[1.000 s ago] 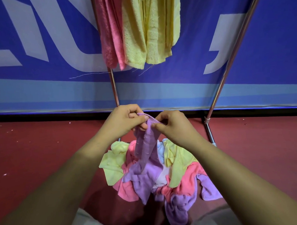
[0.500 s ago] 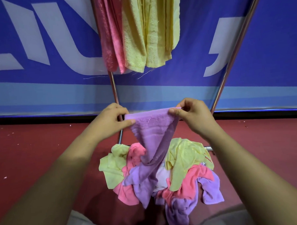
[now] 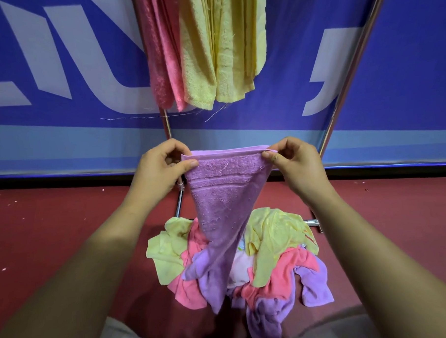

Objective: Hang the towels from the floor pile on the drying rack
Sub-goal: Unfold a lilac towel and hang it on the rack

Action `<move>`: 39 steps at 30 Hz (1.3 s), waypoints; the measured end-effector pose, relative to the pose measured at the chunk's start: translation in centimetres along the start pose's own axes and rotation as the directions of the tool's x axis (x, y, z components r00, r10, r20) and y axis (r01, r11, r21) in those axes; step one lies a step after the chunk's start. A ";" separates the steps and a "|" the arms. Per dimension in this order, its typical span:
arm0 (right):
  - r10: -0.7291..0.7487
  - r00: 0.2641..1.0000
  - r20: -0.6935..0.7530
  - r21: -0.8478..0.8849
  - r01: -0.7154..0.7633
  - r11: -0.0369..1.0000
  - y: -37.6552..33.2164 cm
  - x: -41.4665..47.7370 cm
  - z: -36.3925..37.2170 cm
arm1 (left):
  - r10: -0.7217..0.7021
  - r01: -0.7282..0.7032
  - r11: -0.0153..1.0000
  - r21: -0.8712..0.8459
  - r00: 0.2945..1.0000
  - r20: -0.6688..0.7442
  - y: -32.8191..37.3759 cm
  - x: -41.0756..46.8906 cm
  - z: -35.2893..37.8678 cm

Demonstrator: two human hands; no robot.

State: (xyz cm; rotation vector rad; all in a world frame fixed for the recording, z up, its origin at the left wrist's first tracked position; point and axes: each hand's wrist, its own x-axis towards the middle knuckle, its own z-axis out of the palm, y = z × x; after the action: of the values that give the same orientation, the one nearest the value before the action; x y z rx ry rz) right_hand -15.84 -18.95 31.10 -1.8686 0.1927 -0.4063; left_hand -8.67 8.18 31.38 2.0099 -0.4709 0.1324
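A purple towel (image 3: 223, 199) hangs stretched between my hands above the floor pile. My left hand (image 3: 163, 169) pinches its top left corner and my right hand (image 3: 290, 160) pinches its top right corner. The towel narrows downward and its lower end trails into the pile (image 3: 269, 264) of yellow, pink and purple towels on the red floor. Behind stands the metal drying rack (image 3: 345, 76), with a pink towel (image 3: 160, 56) and yellow towels (image 3: 221, 46) draped over its top left part.
A blue banner with white letters (image 3: 46, 74) covers the wall behind the rack. The rack's legs and foot bar (image 3: 313, 222) rest on the red floor (image 3: 53, 222) just behind the pile. My knees show at the bottom edge.
My hands have moved apart and upward, spreading the purple towel's top edge from a bunched strip into a wide taut edge. The towel has lifted further out of the pile.
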 end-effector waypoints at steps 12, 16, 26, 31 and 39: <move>0.063 0.997 -0.052 0.146 -0.055 0.988 -2.2 -0.5 0.7 | 0.010 -0.007 0.997 0.076 0.999 -0.036 1.9 0.2 -0.7; -0.011 0.999 -0.045 0.153 0.018 0.988 -6.8 0.5 -0.5 | 0.029 -0.026 0.999 0.026 0.993 -0.116 6.6 1.7 -2.5; -0.288 0.942 0.172 0.654 0.109 0.748 -27.3 3.2 -9.4 | 0.120 -0.146 0.840 -0.522 0.989 -0.084 27.5 4.6 -11.6; -0.217 0.975 0.037 0.112 0.212 0.971 -28.0 3.1 -11.4 | 0.086 -0.083 0.995 -0.055 0.994 0.061 28.7 5.1 -12.7; -0.264 0.964 -0.020 0.180 0.263 0.948 -29.3 2.4 -12.8 | 0.224 -0.261 0.952 0.163 0.952 0.210 31.2 3.9 -13.6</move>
State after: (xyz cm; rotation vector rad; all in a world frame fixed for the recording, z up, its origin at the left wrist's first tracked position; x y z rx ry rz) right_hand -20.38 -21.41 62.79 -1.7184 -0.0978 -0.5834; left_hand -15.56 6.53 64.89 2.1540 -0.8576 0.1427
